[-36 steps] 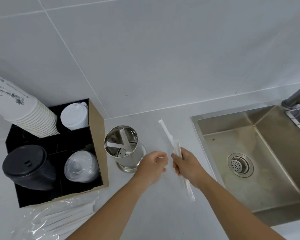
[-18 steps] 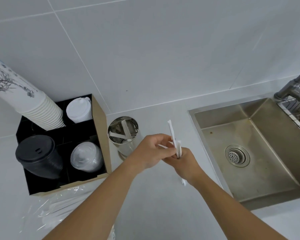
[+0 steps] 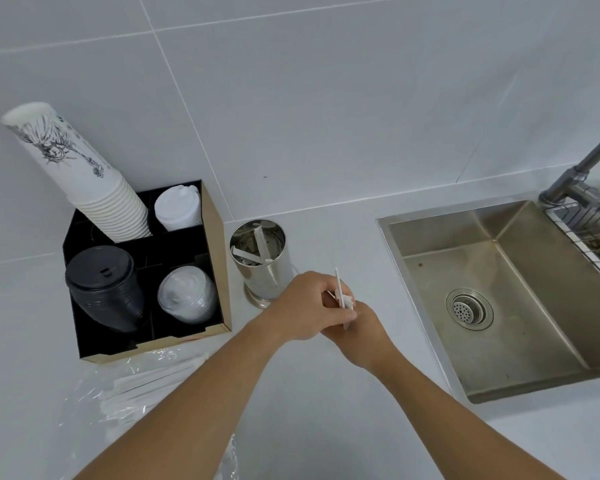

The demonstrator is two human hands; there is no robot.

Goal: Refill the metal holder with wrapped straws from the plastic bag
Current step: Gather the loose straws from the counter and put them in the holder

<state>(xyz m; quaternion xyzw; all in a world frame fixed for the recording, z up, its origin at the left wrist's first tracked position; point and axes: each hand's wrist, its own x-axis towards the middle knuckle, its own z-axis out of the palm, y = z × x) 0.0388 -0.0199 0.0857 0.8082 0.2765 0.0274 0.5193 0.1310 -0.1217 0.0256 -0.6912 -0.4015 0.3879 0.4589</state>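
The shiny metal holder stands on the counter beside the cup box, with a few wrapped straws leaning inside. Just right of it my left hand and my right hand meet, both closed on wrapped straws whose white tips stick up between the fingers. My left hand lies over my right and hides most of the straws. The clear plastic bag with several more wrapped straws lies at the front left, partly under my left forearm.
A black and brown box holds a stack of paper cups and stacks of lids. A steel sink with a tap and a wire rack fills the right.
My left hand has closed over the straws held by my right hand. The straws now stand more upright and show less above the fingers. The view has tilted upward.
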